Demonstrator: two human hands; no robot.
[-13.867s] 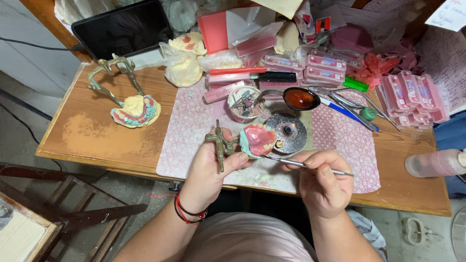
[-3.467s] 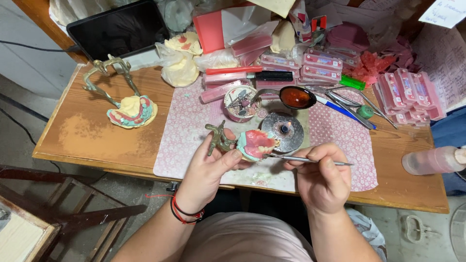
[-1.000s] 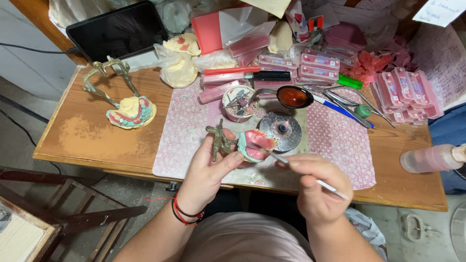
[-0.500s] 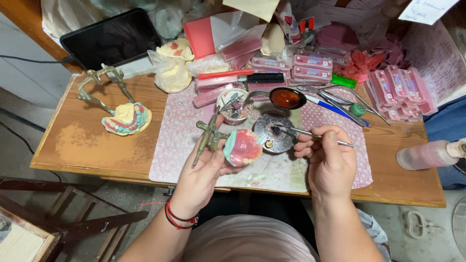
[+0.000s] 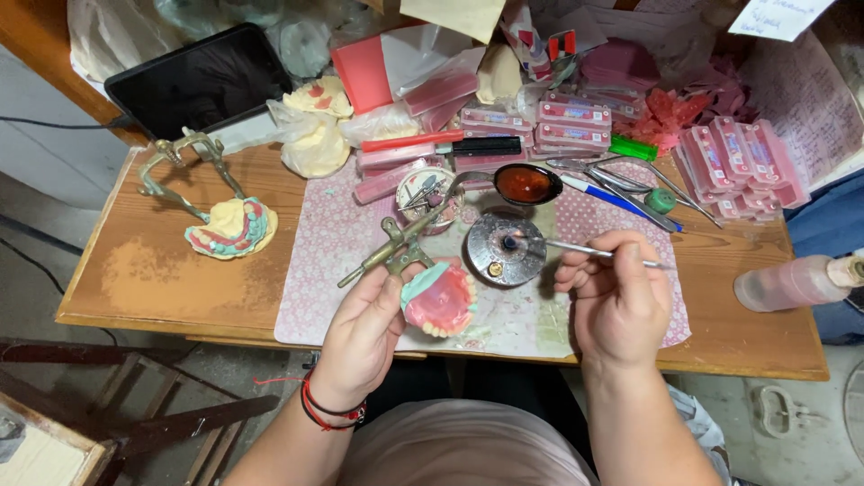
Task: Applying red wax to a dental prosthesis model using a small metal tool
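Head view, looking down at a cluttered wooden workbench (image 5: 162, 288) with a pink patterned mat (image 5: 333, 261) in the middle. Left hand (image 5: 364, 328) is closed around a brass articulator (image 5: 391, 252) carrying a pink wax denture (image 5: 439, 301), held just above the mat's near edge, teeth facing the person. Right hand (image 5: 616, 297) pinches a thin metal wax tool (image 5: 598, 255) like a pen, its tip reaching over the small round metal burner (image 5: 506, 250) that sits on the mat between the hands; tip looks to be at or touching the burner's centre, no flame discernible. Behind the burner, a metal ladle with dark red wax (image 5: 525, 184) and a small cup of instruments (image 5: 425, 192). Far left on the bare wood, a second articulator with a plaster model and set teeth (image 5: 229, 225), apart from the hands. Back of the bench: a dark tablet (image 5: 198, 81), plaster casts in bags (image 5: 315, 135), stacks of pink wax boxes (image 5: 576, 126), trays of teeth cards (image 5: 738, 166) at right, a blue pen and loose tools (image 5: 621, 184), a pink plastic bottle (image 5: 792, 281) lying at the far right edge. Progress, judged: the denture in hand already has teeth set and gum wax largely shaped; tool appears to be at the burner and not on the wax, so waxing seems mid-way, with smoothing or adding wax around the teeth likely left. Finer surface finish too small to tell.
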